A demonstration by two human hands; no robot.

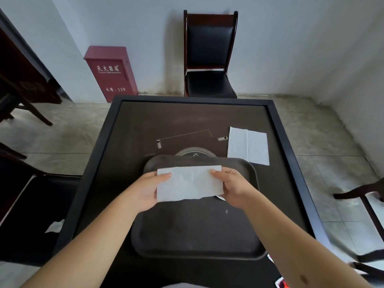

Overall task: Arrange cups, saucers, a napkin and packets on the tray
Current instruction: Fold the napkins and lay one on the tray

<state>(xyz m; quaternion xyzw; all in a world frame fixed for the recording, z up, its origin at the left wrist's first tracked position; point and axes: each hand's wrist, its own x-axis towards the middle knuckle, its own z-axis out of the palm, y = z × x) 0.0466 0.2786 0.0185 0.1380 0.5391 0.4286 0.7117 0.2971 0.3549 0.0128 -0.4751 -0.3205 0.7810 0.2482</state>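
A dark brown tray (187,235) lies on the black table in front of me. Above its far half I hold a folded white napkin (189,183) flat between both hands. My left hand (145,190) pinches its left edge and my right hand (232,186) grips its right edge. A second white napkin (248,145) lies unfolded on the table beyond the tray, to the right. A bit of white rim shows under my right hand. Red and white packets (280,282) peek out at the table's near right edge. No cups are visible.
The table (116,163) has a raised black frame and a round metal fitting (195,152) at its centre. A black chair (209,59) stands at the far side, other chairs at left and right. A red fire-extinguisher box (111,73) is by the wall.
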